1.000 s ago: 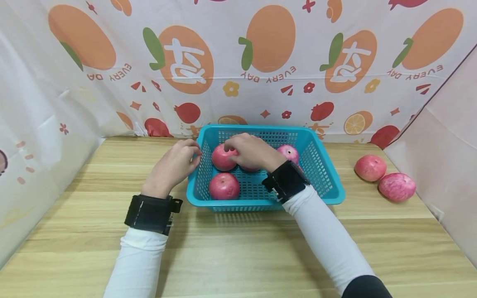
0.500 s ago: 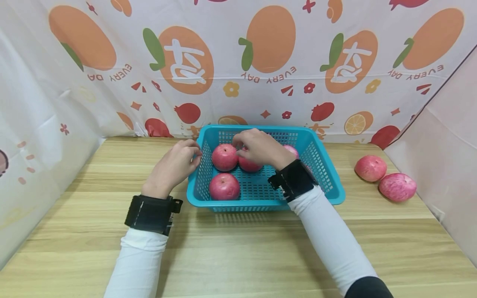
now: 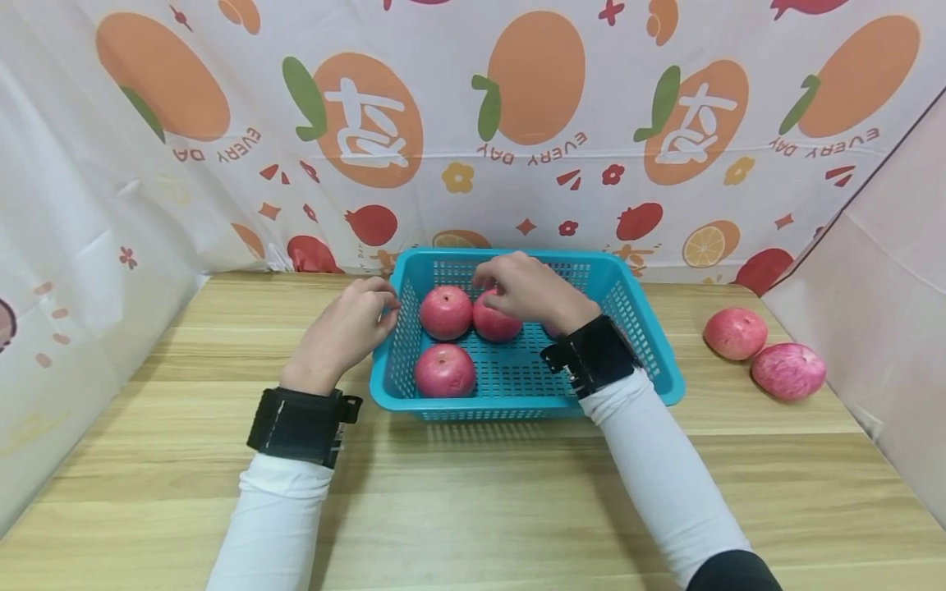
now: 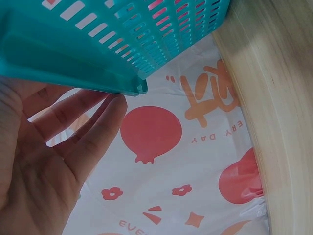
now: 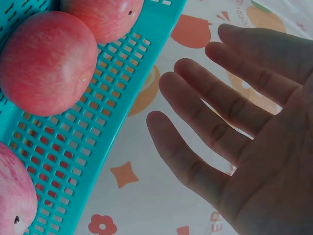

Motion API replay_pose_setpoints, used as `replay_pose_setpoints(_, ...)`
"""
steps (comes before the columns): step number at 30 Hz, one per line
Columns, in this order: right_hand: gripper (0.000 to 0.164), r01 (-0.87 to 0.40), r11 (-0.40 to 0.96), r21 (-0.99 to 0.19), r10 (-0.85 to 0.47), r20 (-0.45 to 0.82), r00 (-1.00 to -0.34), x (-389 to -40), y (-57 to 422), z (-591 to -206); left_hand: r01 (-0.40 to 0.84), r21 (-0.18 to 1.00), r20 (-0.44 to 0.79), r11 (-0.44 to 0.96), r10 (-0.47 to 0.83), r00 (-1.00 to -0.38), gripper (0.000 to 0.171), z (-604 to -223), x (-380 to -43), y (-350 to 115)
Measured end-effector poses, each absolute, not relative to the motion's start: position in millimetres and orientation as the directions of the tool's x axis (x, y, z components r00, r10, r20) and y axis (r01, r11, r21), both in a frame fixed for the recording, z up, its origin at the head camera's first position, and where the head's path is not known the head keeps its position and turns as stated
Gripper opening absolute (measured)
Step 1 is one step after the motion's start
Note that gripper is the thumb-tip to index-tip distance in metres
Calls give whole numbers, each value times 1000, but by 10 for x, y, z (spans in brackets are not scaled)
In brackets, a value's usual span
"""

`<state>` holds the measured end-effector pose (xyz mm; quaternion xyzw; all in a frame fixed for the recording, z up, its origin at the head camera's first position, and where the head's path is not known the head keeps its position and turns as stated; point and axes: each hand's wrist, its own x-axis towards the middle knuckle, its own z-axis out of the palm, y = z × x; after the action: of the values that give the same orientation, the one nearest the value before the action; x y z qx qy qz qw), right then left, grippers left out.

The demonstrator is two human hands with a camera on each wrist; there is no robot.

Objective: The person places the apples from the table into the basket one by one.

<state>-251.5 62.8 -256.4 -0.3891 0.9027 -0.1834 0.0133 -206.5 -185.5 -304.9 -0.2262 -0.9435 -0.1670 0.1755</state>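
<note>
A blue plastic basket (image 3: 517,404) with slotted walls stands on the table. My left hand (image 3: 343,332) is at its left rim; in the left wrist view its extended fingertips (image 4: 116,100) touch the rim's lip. Over the basket, my right hand (image 3: 530,289) hovers with loosely bent fingers and holds nothing. Below it lies a red apple (image 3: 497,322), partly covered by the fingers in the head view. Another apple (image 3: 446,312) is beside that one, and a third apple (image 3: 445,370) sits nearer the front. The right wrist view shows a pink streaked apple (image 5: 14,193) as well.
Two more apples lie on the wooden table (image 3: 473,509) right of the basket: a pale red apple (image 3: 735,333) and a streaked apple (image 3: 788,371). A fruit-printed white cloth (image 3: 443,213) hangs close behind the basket.
My right hand has drawn back to the right from the back-left apple and is now over the middle one, revealing both. The left hand stays at the rim.
</note>
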Motion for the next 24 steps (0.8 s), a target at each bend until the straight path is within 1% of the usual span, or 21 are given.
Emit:
replay_pose_setpoints(7,25,-667,652,-361,-682,105,-723,-2516,711,-2569,484,233,405,844,368,-837,21,-3054,-2058,-1851)
replay_pose_setpoints(24,24,-633,678,-373,-665,57,-745,-2539,860,-2583,484,238,402,842,368,-838,20,-3044,-2060,-1849)
